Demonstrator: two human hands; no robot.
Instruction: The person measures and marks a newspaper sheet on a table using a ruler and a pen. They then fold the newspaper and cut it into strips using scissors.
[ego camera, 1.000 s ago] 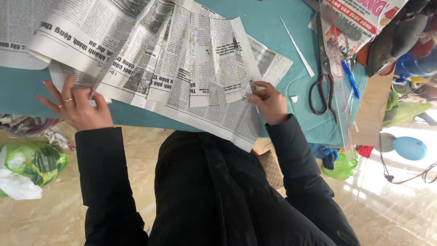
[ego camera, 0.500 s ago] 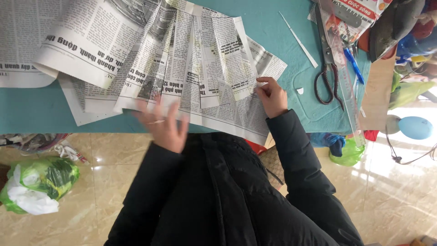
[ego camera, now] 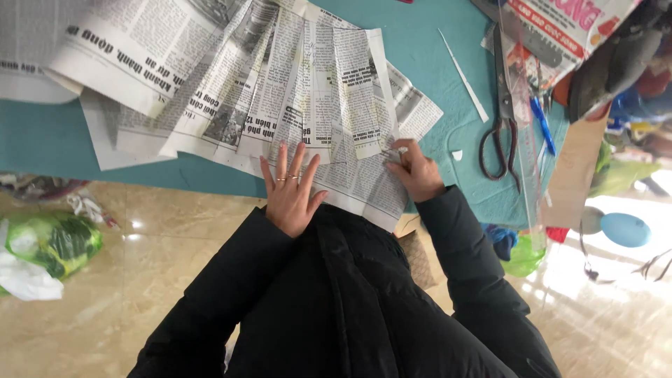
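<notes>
Press your left hand (ego camera: 290, 189) flat, fingers spread, on the pleated newspaper (ego camera: 308, 105) at frame centre. Keep your right hand (ego camera: 413, 168), fingers pinched on the fold edge, creasing firmly against the table (ego camera: 434, 63).

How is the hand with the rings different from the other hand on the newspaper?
The left hand lies flat on the newspaper with its fingers spread wide; the right hand is curled, fingertips bunched at the edge of a folded strip. The left hand wears rings; none show on the right hand. The left hand sits nearer the middle of the paper, the right hand nearer its right edge. Both come out of black sleeves and both touch the newspaper.
</notes>
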